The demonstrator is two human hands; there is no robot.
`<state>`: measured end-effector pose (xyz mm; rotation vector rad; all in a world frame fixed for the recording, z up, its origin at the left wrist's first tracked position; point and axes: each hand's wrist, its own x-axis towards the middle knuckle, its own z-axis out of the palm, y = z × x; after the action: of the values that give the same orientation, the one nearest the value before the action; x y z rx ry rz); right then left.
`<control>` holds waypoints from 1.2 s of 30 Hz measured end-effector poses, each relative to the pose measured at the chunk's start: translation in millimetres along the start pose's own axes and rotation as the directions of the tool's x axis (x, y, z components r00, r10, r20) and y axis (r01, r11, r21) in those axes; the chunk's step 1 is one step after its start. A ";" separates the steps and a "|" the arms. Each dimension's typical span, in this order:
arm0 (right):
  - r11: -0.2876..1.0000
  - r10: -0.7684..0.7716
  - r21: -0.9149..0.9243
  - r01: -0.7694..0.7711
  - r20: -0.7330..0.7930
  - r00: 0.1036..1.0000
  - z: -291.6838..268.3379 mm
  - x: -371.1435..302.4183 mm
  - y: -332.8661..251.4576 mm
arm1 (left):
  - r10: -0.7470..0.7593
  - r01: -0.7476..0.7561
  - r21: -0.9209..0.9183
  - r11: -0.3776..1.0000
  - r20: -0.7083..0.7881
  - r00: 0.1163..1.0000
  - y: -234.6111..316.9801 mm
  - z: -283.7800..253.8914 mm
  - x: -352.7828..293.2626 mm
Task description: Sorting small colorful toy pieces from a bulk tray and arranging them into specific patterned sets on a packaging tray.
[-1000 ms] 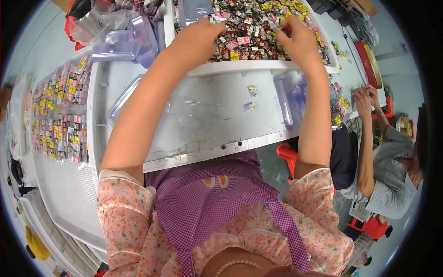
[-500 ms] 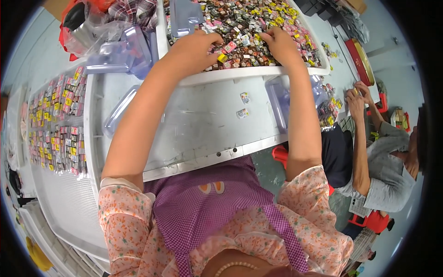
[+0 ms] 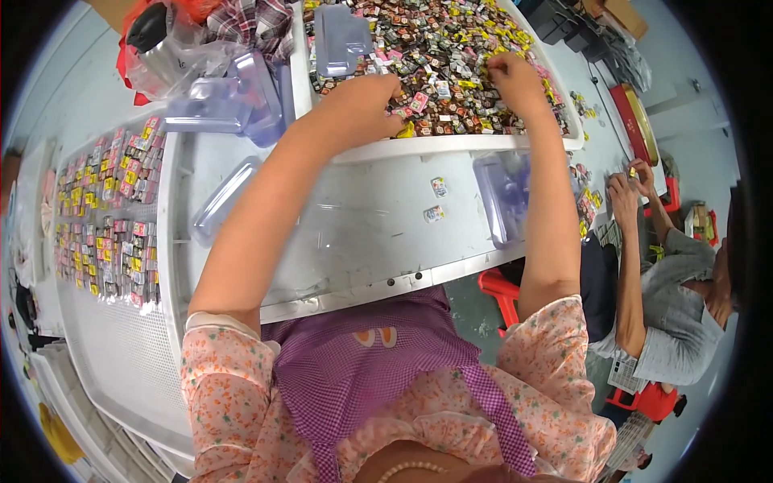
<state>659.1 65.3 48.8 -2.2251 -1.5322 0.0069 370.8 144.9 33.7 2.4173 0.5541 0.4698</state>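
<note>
A large white tray [image 3: 451, 143] holds a deep layer of small wrapped pieces [image 3: 459, 56] in brown, yellow, pink and grey. My left hand [image 3: 362, 109] is low over its near left part, thumb and fingers curved but apart. Just beyond them lie a pink piece [image 3: 419, 102] and, at the thumb, a yellow piece [image 3: 407, 130]. What lies under the palm is hidden. Farther right, my right hand [image 3: 517, 83] reaches into the pile with thumb and forefinger pinched together. Anything between those fingertips is too small to make out.
Clear plastic boxes [image 3: 211, 105] stand left of the tray; another [image 3: 501, 201] lies under my right forearm. Two small packets [image 3: 438, 187] rest on the table. At left, a white mesh tray [image 3: 121, 354] carries rows of packed pieces. A co-worker's hands [image 3: 628, 189] are at right.
The view has shifted, so the scene sits lower and farther right. My right hand's fingers have drawn closer together over the pile. My left hand stays beside the same pink piece.
</note>
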 end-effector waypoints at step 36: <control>0.778 -0.622 -0.139 0.613 -0.035 0.782 58.7 -12.5 -131.4 | -0.319 0.388 0.039 0.921 -0.500 0.805 -18.0 -43.9 49.8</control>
<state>523.0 113.0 39.2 -1.6645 -2.1941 -0.3783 388.4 203.5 65.3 2.2365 1.2729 0.9060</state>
